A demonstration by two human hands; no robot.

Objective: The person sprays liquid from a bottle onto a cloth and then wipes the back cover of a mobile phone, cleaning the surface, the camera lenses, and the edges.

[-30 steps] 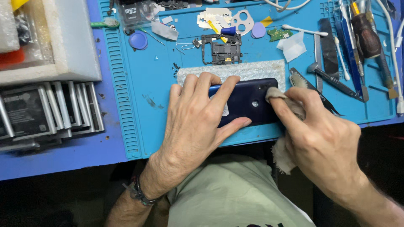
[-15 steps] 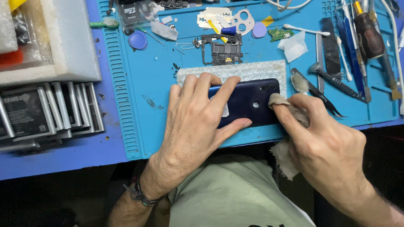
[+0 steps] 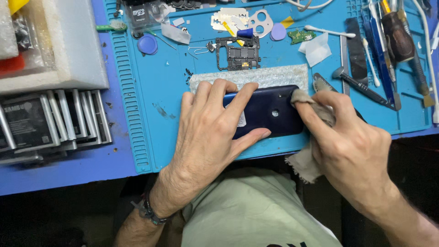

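Dark blue smartphone [image 3: 270,112], lying back side up on the blue silicone mat [image 3: 173,100] of the desk, is pressed down by the left hand [image 3: 208,132], whose fingers are spread flat over its 9 o'clock half. A greyish cotton cloth [image 3: 311,160] is pinched in the grip of the right hand [image 3: 352,146] and held against the 3 o'clock end of the phone. Wiping seems to be in progress; how much is left cannot be judged.
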